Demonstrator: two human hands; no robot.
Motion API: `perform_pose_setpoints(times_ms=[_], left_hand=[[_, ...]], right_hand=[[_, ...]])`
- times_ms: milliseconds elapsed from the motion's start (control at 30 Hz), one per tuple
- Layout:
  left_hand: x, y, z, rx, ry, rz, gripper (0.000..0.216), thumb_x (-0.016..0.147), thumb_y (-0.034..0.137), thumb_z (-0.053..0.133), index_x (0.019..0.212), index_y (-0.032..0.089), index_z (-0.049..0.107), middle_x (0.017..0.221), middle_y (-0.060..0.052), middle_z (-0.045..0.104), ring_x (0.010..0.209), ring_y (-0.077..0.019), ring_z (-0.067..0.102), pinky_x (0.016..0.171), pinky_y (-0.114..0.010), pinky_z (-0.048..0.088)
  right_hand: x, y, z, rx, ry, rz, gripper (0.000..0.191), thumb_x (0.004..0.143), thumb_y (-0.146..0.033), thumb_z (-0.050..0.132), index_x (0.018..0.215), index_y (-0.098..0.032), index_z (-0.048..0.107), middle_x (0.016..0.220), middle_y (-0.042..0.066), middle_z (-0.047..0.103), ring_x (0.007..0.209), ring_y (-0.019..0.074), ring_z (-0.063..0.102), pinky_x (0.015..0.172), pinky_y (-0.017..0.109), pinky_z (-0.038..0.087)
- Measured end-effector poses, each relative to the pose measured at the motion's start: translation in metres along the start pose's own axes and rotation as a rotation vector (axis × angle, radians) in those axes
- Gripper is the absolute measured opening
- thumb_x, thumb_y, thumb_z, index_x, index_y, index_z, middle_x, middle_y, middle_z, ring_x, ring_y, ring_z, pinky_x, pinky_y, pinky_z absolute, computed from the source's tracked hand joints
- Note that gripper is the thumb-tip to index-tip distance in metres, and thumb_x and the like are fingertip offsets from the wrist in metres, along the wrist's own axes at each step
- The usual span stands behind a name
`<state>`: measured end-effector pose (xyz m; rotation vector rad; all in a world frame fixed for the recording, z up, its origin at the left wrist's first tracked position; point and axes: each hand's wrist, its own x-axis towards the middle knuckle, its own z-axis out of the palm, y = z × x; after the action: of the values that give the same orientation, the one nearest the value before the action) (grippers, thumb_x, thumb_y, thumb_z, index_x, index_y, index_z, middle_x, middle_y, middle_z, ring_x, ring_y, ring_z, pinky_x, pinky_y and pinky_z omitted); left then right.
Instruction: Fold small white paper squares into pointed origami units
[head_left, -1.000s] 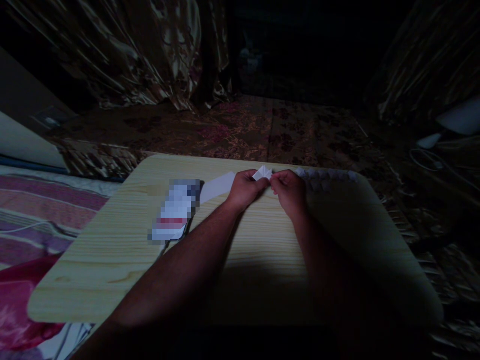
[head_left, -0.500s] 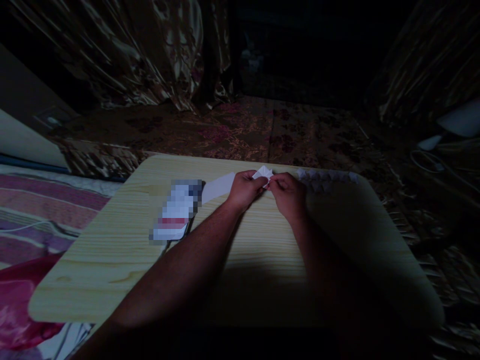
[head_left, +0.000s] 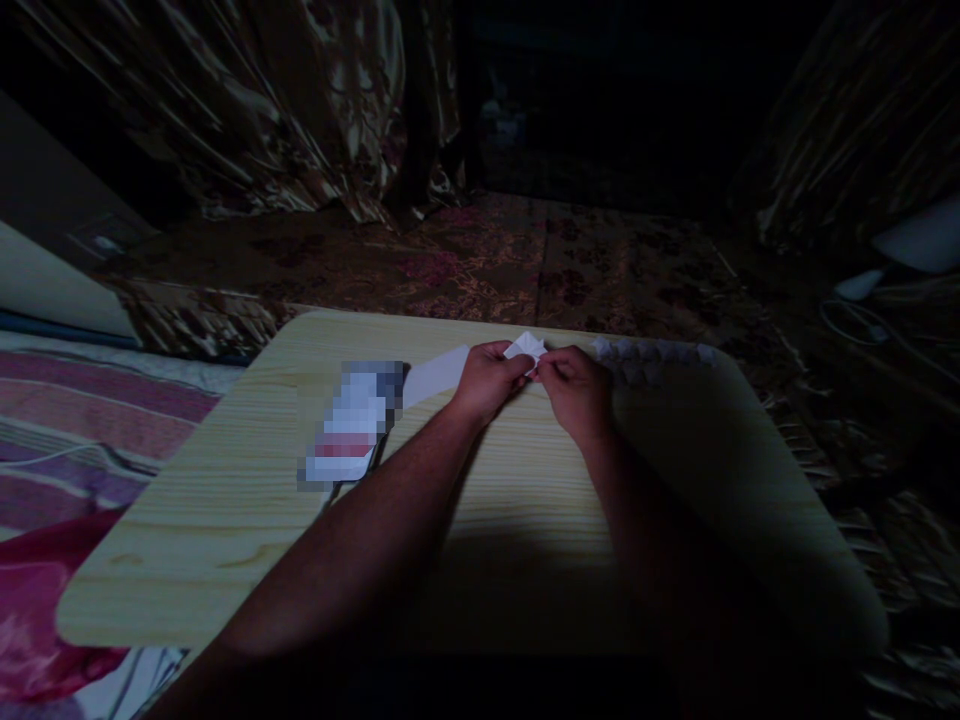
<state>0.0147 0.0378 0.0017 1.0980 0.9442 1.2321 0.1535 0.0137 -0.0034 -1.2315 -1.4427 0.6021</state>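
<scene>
A small piece of folded white paper (head_left: 524, 346) is held between my two hands above the far half of the wooden table (head_left: 525, 480). My left hand (head_left: 489, 380) pinches its left side, thumb on top. The fingertips of my right hand (head_left: 577, 388) close on its right edge. Just left of my left hand lies a flat white sheet of paper (head_left: 435, 378). Several small folded paper pieces (head_left: 649, 352) sit in rows to the right of my right hand, dim in the shadow.
A phone (head_left: 352, 420) with a blurred-out screen lies left of my left forearm. Beyond the table's far edge is a patterned cloth-covered ledge (head_left: 480, 260) with curtains (head_left: 337, 100). A striped bed cover (head_left: 97, 420) is at left, a white lamp (head_left: 922, 240) at right.
Both hands stay in the same place with the folded paper between them. No clear movement shows.
</scene>
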Motion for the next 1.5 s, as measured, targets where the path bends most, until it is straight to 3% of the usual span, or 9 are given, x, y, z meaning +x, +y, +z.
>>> perform_pose_setpoints(times_ms=[533, 900, 1033, 1267, 1367, 1500], left_hand=[[-0.001, 0.006, 0.001, -0.091, -0.018, -0.038, 0.013, 0.062, 0.020, 0.071, 0.056, 0.015, 0.061, 0.049, 0.001, 0.057, 0.041, -0.0066, 0.042, 0.044, -0.023, 0.026], [0.000, 0.006, 0.000, -0.055, -0.052, -0.063, 0.018, 0.065, 0.029, 0.076, 0.062, 0.013, 0.066, 0.053, 0.000, 0.061, 0.041, -0.0064, 0.045, 0.041, -0.022, 0.028], [0.001, 0.005, 0.001, -0.025, -0.012, -0.035, 0.021, 0.065, 0.030, 0.078, 0.062, 0.014, 0.066, 0.052, 0.000, 0.060, 0.040, -0.0063, 0.044, 0.040, -0.022, 0.028], [0.002, 0.004, 0.000, -0.056, 0.005, -0.042, 0.020, 0.066, 0.029, 0.076, 0.061, 0.013, 0.064, 0.052, -0.001, 0.060, 0.040, -0.0069, 0.045, 0.040, -0.023, 0.029], [0.002, 0.003, 0.000, -0.058, 0.011, -0.051, 0.024, 0.064, 0.031, 0.079, 0.062, 0.013, 0.064, 0.053, -0.001, 0.060, 0.041, -0.0070, 0.045, 0.042, -0.023, 0.029], [0.002, 0.001, 0.000, -0.051, 0.006, -0.061, 0.029, 0.063, 0.037, 0.083, 0.067, 0.013, 0.065, 0.055, -0.001, 0.061, 0.043, -0.0068, 0.046, 0.043, -0.022, 0.030]], right_hand=[[-0.002, -0.001, -0.001, -0.057, -0.039, -0.070, 0.014, 0.088, -0.036, 0.062, 0.080, -0.026, 0.068, 0.078, 0.000, 0.076, 0.075, 0.0187, 0.073, 0.073, 0.029, 0.056], [0.000, 0.004, -0.001, -0.082, -0.003, -0.134, 0.012, 0.087, -0.030, 0.063, 0.077, -0.025, 0.068, 0.075, 0.000, 0.076, 0.069, 0.0170, 0.071, 0.067, 0.027, 0.054], [-0.001, 0.005, 0.000, -0.074, 0.002, -0.134, 0.010, 0.086, -0.030, 0.064, 0.078, -0.024, 0.069, 0.075, 0.001, 0.076, 0.070, 0.0176, 0.071, 0.068, 0.028, 0.055], [0.003, 0.000, 0.002, 0.275, -0.013, 0.094, 0.013, 0.080, -0.034, 0.067, 0.084, -0.022, 0.063, 0.070, 0.000, 0.073, 0.064, 0.0180, 0.071, 0.060, 0.029, 0.056], [0.005, -0.006, -0.001, 0.309, -0.039, 0.249, 0.021, 0.081, -0.039, 0.065, 0.075, -0.020, 0.061, 0.064, 0.001, 0.071, 0.054, 0.0155, 0.066, 0.051, 0.026, 0.052], [0.007, -0.012, -0.004, 0.320, -0.081, 0.330, 0.029, 0.079, -0.046, 0.067, 0.073, -0.018, 0.063, 0.066, 0.003, 0.071, 0.054, 0.0146, 0.065, 0.049, 0.024, 0.050]])
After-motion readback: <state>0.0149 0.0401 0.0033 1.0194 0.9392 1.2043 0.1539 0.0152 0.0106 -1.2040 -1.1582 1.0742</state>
